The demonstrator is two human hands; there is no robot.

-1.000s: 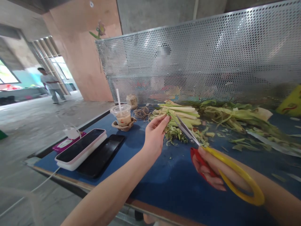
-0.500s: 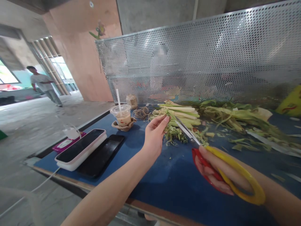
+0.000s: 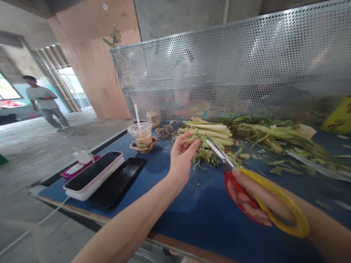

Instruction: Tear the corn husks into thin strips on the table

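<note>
My right hand (image 3: 248,199) is wrapped round the handles of a pair of scissors (image 3: 219,151), one handle red and one yellow. The blades point away to the left, almost together. My left hand (image 3: 182,153) is beside the blade tips, thumb and fingers slightly apart, with nothing visible between them. Just beyond both hands lies a pile of cut pale green stalks (image 3: 216,131). Curly green trimmings (image 3: 205,156) lie on the blue tabletop (image 3: 197,212) below the stalks and the blades.
At left are a drink cup (image 3: 143,136) with a straw, a coil of twine (image 3: 164,132), a black phone (image 3: 117,182) and a pink-edged white device (image 3: 94,175). Long leaves (image 3: 268,135) lie at right. A perforated metal panel (image 3: 233,69) stands behind. A person (image 3: 45,100) is on the floor beyond.
The thumb and fingers of my left hand have parted from their pinch near the stalks. The scissors have barely moved. The person in the background has shifted left.
</note>
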